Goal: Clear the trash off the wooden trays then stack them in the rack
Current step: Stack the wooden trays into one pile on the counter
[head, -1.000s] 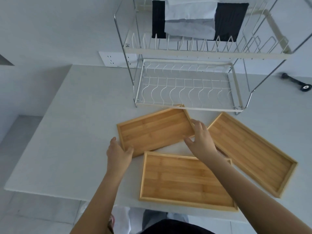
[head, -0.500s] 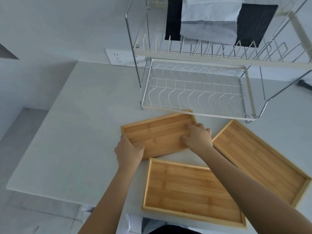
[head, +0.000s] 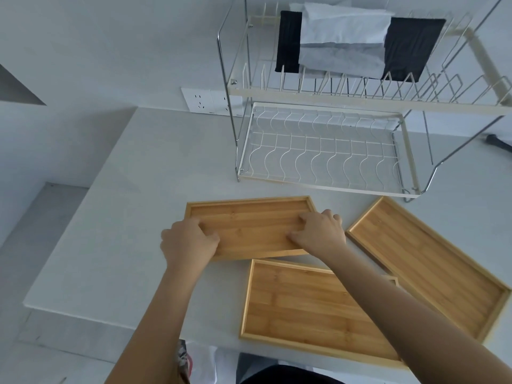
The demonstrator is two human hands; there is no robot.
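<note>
Three empty wooden trays are on the white counter. My left hand (head: 188, 242) grips the left end of the far tray (head: 249, 225) and my right hand (head: 318, 231) grips its right end; the tray is tilted, its near edge raised. A second tray (head: 304, 309) lies flat in front of me, partly under my right forearm. The third tray (head: 432, 267) lies at an angle to the right. Behind them stands a two-tier wire rack (head: 327, 184), its lower shelf bare.
Black and white cloths (head: 346, 40) hang on the rack's upper tier. A wall socket (head: 205, 101) sits left of the rack. A dark handle-like object (head: 498, 141) lies at the far right. The counter's (head: 124, 217) left edge drops to the floor.
Both hands have closed on the far tray's ends and turned it square to me, lifting its near edge. The view has shifted so the rack appears further right.
</note>
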